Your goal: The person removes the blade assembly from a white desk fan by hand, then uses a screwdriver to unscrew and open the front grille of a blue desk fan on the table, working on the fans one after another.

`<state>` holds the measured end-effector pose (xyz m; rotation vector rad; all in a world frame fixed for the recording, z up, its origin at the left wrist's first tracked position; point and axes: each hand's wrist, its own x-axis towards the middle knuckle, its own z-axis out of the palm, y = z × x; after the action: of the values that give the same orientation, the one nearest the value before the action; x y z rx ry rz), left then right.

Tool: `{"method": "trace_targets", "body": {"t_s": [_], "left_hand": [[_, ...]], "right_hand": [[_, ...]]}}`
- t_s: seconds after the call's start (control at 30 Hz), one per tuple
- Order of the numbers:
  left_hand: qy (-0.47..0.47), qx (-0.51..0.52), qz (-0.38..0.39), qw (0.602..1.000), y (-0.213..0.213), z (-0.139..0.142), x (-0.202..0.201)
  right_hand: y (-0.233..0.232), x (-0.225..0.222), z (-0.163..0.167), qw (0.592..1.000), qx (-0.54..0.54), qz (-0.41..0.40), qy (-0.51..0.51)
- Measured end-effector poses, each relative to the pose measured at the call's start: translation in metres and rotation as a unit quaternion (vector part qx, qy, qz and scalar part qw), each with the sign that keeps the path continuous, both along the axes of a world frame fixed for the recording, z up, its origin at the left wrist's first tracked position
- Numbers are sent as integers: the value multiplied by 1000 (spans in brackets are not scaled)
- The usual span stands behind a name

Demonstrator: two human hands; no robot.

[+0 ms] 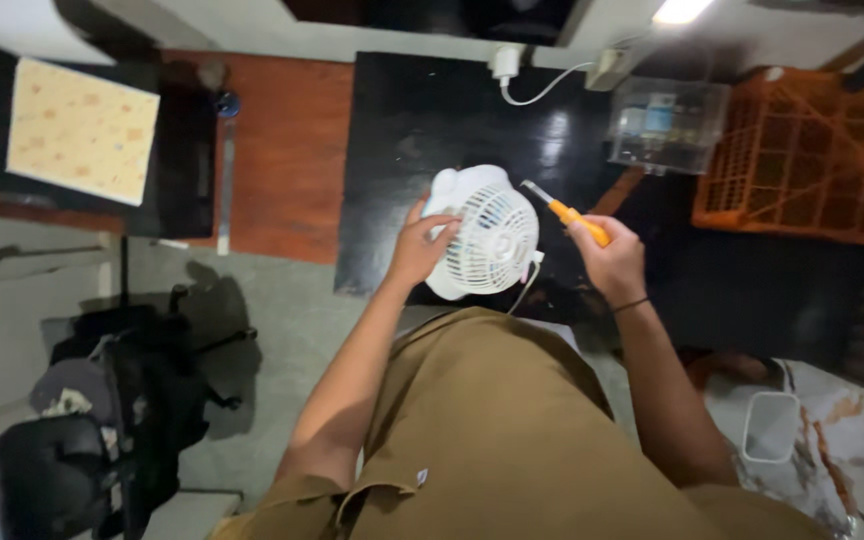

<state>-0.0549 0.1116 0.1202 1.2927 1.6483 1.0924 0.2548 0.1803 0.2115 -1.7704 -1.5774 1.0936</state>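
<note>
Your left hand [417, 248] grips the white fan [482, 235] on the black counter [402, 130]; your right hand [610, 262] is closed around an orange-handled screwdriver [564, 211].

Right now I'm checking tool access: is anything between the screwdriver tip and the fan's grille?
Nothing visible. The right hand holds the orange screwdriver with its tip just off the white fan; only open air lies between. The left hand grips the fan's opposite side.

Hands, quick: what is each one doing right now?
Left hand: fingers curled on the rim of the small white fan, gripping it.
Right hand: closed around the orange-handled screwdriver.
</note>
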Motion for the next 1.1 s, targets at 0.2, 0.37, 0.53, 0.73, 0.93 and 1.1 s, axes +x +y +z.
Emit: {"method": "trace_targets", "body": {"t_s": [0.2,0.37,0.53,0.73,0.93,1.1], "left_hand": [[-41,-69,-18,997,0,31,-3],[-42,-70,3,997,0,35,0],[-41,-34,12,999,2,18,-2],[-56,-34,1,998,2,16,-4],[-38,-44,-10,998,4,17,-5],[-115,-51,-7,992,4,15,-3]], "right_hand": [[-31,-53,13,994,-41,89,40],[-37,-67,21,993,-67,95,33],[-32,-65,26,991,-77,111,18],[-30,-59,29,986,17,165,-21],[-29,-59,31,977,95,187,-42],[-30,-61,33,973,121,191,-37]]}}
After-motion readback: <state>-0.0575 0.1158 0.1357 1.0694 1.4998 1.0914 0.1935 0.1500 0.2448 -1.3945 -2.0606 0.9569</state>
